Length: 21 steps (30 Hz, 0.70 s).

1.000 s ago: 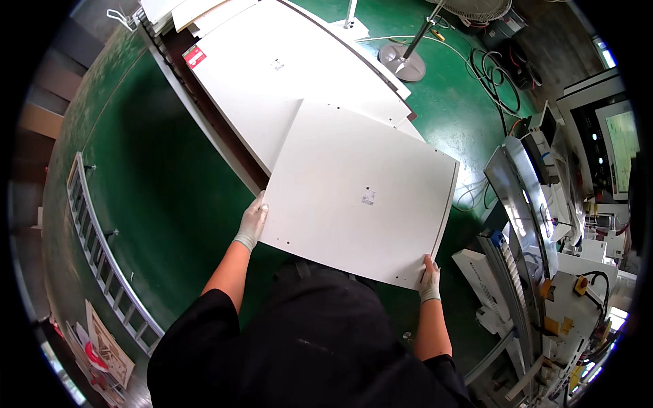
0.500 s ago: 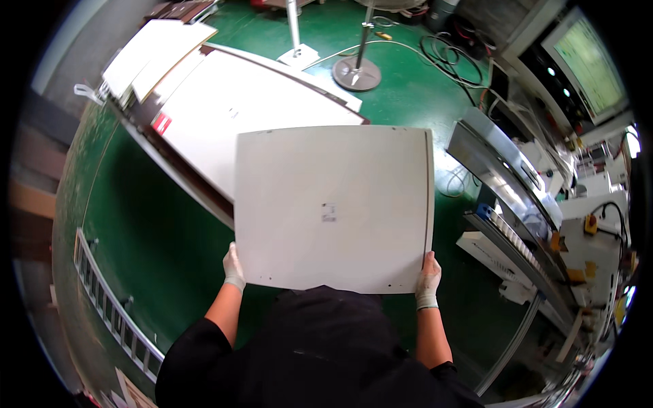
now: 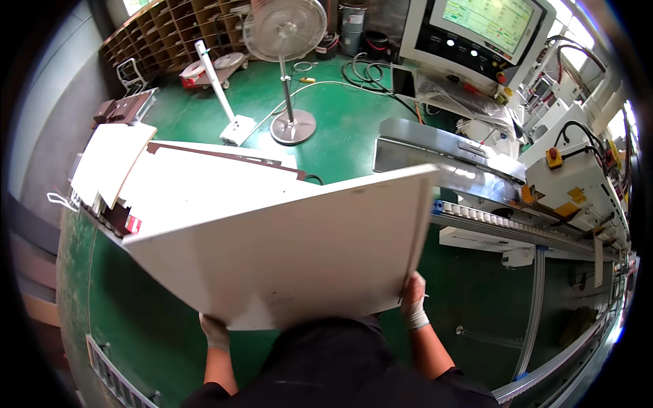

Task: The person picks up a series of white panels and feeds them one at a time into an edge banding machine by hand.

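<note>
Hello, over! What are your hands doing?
Left hand and right hand gripping big white panel. Panel carried level. Machine conveyor close on right.

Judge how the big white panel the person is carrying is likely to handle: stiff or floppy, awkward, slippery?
Probably stiff: the white panel spans flat between the left hand and right hand without visible sag. Likely awkward, since it is wide and gripped only at its near corners. The smooth face may be slippery; both hands look gloved.

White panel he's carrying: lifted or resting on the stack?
Lifted. The white panel is held clear of the stack, gripped at its near edge by left hand and right hand.
</note>
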Motion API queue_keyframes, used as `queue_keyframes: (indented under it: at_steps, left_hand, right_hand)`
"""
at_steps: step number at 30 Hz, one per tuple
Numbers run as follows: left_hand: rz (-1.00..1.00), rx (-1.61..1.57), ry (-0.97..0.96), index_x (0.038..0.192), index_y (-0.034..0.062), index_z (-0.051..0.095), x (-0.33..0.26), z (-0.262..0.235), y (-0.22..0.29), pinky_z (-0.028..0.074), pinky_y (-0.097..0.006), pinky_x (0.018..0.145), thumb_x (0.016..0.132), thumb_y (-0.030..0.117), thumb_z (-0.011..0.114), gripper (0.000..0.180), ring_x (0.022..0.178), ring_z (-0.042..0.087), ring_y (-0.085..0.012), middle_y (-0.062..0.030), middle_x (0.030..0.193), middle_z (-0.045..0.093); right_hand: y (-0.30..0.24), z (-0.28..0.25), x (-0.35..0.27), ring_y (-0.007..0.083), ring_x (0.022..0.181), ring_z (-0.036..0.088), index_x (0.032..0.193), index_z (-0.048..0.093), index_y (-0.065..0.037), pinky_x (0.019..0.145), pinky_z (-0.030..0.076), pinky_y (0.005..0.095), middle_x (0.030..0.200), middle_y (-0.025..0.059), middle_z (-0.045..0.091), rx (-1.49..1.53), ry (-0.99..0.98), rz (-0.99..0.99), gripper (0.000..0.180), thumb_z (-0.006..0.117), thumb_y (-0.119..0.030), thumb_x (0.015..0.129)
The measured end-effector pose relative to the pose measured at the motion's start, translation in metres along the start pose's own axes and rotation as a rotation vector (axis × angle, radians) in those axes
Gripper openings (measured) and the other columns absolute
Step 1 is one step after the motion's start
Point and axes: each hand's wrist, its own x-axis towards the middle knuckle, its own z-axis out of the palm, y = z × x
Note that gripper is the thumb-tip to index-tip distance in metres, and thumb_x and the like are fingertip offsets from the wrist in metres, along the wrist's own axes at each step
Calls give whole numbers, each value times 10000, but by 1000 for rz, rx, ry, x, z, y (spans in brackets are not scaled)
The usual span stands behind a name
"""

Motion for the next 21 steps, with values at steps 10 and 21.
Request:
queue_keyframes:
  at_steps: [10,21]
  left_hand:
    - [607,909,-211,797,-7,581,-78,239,70,410,-349,595,991,208,429,327,598,475,-212,-104,655,481]
    - [973,929,-815,860,-6,658,-119,330,70,471,-389,642,833,47,506,163,656,582,-297,-130,757,636]
  right_hand:
    - [99,-73,-31,338,1303,400,1440,380,-124,1113,305,496,1415,113,440,929,534,344,770,278,-688,926]
    - [126,-114,-141,360,1390,297,1493,353,-232,1130,258,580,1524,91,332,1111,813,451,854,242,-778,846]
